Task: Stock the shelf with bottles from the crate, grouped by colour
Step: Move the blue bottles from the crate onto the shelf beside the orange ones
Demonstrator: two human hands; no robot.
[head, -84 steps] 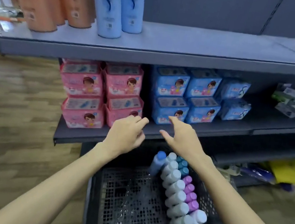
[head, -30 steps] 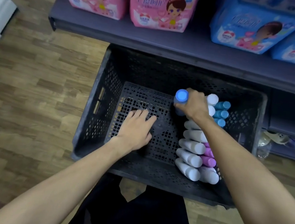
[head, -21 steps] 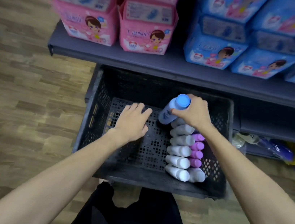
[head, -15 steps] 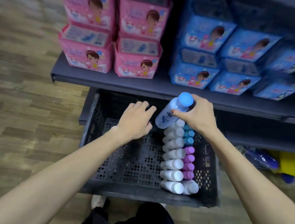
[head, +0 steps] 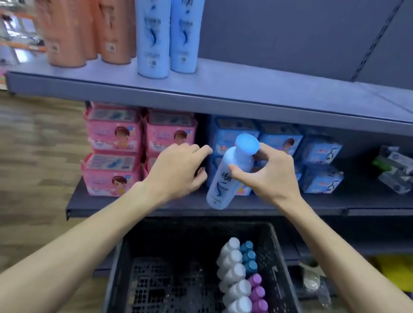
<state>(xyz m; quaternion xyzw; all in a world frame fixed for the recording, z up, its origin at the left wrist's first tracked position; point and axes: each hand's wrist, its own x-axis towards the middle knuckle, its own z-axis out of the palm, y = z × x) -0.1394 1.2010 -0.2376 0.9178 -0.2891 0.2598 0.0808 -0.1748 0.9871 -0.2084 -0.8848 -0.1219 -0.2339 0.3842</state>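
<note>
My right hand (head: 267, 177) grips a light blue bottle (head: 225, 183) by its neck, just under the blue cap, and holds it tilted in front of the middle shelf. My left hand (head: 178, 171) hovers just left of the bottle, fingers loosely curled, holding nothing. Below, the black crate (head: 286, 281) holds a row of white bottles (head: 237, 290) with teal-capped (head: 249, 258) and purple-capped bottles (head: 259, 304) beside them. On the top shelf (head: 275, 91) stand two light blue bottles (head: 166, 20) next to several orange bottles (head: 83, 6).
Pink boxes (head: 113, 148) and blue boxes (head: 313, 160) fill the middle shelf (head: 352, 203). Small packets (head: 410, 174) lie at its right end. A yellow package (head: 406, 274) sits low on the right. Wooden floor (head: 14, 156) spreads to the left.
My right hand lifted the light blue bottle out of the crate up to the middle shelf's height. My left hand rose from the crate alongside it, and my view tilted up.
</note>
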